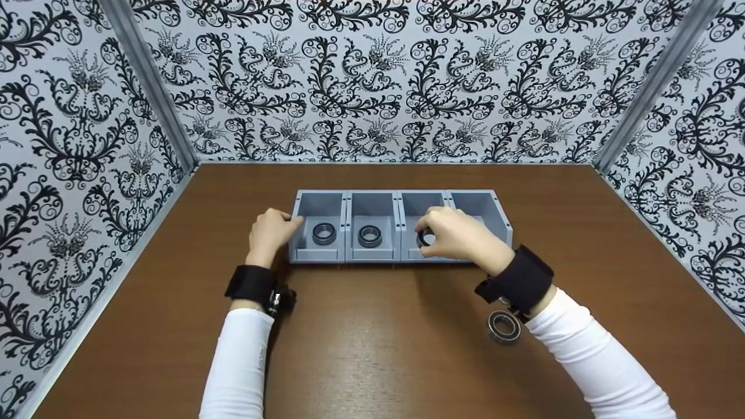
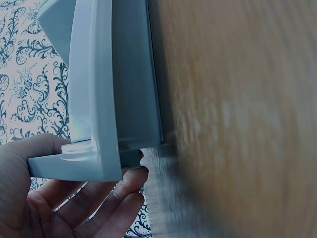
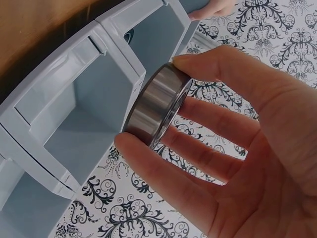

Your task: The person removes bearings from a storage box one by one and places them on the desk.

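My right hand (image 1: pixel 457 233) pinches a ball bearing (image 3: pixel 156 104) between thumb and fingertips, its steel outer ring showing in the right wrist view. It holds the bearing over the third compartment of a row of joined grey plastic bins (image 1: pixel 373 254). At the left end of the row, my left hand (image 1: pixel 272 234) grips the outer bin wall (image 2: pixel 103 99), thumb over the rim and fingers along the outside. One bearing (image 1: pixel 324 233) lies flat in the first compartment, and another bearing (image 1: pixel 369 236) lies in the second. The right hand partly hides the third and fourth compartments.
Another bearing (image 1: pixel 504 326) lies on the brown wooden table (image 1: pixel 361 337), beside the right forearm. Patterned black-and-white panels (image 1: pixel 378 81) enclose the table at the back and both sides, with grey posts (image 1: pixel 154 81) at the corners.
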### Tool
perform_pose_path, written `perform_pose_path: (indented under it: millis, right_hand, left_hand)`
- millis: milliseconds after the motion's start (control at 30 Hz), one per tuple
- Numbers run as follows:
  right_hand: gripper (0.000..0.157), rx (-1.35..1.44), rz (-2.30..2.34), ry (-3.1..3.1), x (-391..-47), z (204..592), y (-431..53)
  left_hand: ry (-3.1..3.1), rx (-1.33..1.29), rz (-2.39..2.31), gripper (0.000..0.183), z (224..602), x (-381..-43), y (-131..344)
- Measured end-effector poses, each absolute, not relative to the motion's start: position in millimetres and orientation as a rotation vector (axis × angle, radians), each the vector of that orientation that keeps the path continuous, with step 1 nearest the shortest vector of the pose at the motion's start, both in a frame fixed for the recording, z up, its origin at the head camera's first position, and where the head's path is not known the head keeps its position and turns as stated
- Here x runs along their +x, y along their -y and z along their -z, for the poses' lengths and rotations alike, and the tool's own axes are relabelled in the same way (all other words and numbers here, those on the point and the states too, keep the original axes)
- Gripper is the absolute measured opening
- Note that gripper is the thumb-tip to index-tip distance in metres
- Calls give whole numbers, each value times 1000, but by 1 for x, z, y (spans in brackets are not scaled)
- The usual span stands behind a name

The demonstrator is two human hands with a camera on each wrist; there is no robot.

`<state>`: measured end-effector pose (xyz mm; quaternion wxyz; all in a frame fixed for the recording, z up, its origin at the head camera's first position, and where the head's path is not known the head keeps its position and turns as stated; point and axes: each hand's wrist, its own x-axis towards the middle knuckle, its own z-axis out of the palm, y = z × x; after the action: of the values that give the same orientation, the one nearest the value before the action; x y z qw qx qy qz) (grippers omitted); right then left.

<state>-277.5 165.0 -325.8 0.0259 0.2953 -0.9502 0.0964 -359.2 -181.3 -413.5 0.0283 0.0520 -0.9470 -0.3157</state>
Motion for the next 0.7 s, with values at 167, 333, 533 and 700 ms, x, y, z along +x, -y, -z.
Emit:
perform_pose_path:
  millis: [167, 333, 533, 700]
  right_hand:
    - [28, 931, -296, 2927, -272, 325, -165]
    - [27, 957, -293, 2893, -268, 327, -166]
    - [28, 956, -303, 2908, -263, 329, -168]
    - [31, 948, -305, 2928, -259, 330, -168]
  left_hand:
    - [2925, 157, 983, 50, 413, -360, 182]
    - [2933, 157, 973, 50, 413, -359, 181]
    - [2939, 152, 961, 48, 411, -357, 180]
    - [2939, 150, 961, 48, 411, -358, 181]
